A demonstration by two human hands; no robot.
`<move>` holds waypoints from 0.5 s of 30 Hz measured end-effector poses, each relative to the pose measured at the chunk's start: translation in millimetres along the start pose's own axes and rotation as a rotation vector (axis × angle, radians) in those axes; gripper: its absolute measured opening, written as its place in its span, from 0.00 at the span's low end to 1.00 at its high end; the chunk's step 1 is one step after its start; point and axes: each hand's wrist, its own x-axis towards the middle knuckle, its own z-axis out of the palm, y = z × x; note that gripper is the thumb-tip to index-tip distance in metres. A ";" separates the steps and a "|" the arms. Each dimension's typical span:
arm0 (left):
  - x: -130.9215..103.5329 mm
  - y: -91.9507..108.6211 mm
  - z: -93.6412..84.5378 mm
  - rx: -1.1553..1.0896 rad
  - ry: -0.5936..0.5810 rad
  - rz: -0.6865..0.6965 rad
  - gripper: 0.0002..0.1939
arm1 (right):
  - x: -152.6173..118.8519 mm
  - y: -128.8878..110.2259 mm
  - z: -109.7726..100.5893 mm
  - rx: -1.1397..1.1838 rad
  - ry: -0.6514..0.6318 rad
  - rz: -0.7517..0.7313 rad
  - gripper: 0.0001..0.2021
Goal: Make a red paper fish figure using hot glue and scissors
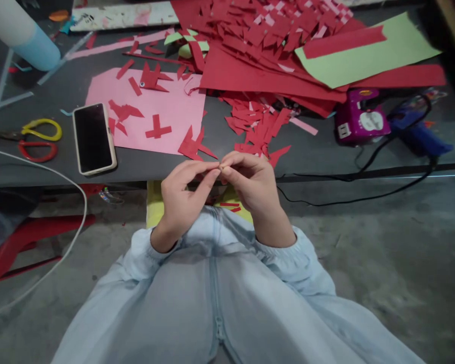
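My left hand (185, 194) and my right hand (252, 184) meet at the table's front edge, thumbs and forefingers pinched together tip to tip. Whatever lies between the fingertips is too small to make out. Just beyond the hands, a red folded paper piece (192, 145) with pointed ends rests at the corner of a pink paper sheet (132, 136). On that sheet lie a red paper fish (150, 78) with a googly eye, a red paper cross (158, 127) and other red pieces. A heap of red paper strips (260, 126) is right of the sheet.
At left are a phone (93, 139), scissors (41, 130) and a white-and-blue bottle (26, 35). Red card (265, 76) and green paper (364, 55) lie at the back. A purple box (360, 119) and a blue glue gun (417, 131) with a trailing black cord are at right.
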 end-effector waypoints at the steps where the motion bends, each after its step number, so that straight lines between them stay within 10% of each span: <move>1: 0.1 -1.1 -0.5 -0.039 0.003 -0.020 0.04 | 0.0 1.6 1.3 0.020 -0.010 0.008 0.12; 15: 10.7 -16.4 -15.1 -0.309 -0.068 -0.286 0.04 | 17.0 2.6 12.9 -0.065 -0.032 -0.025 0.14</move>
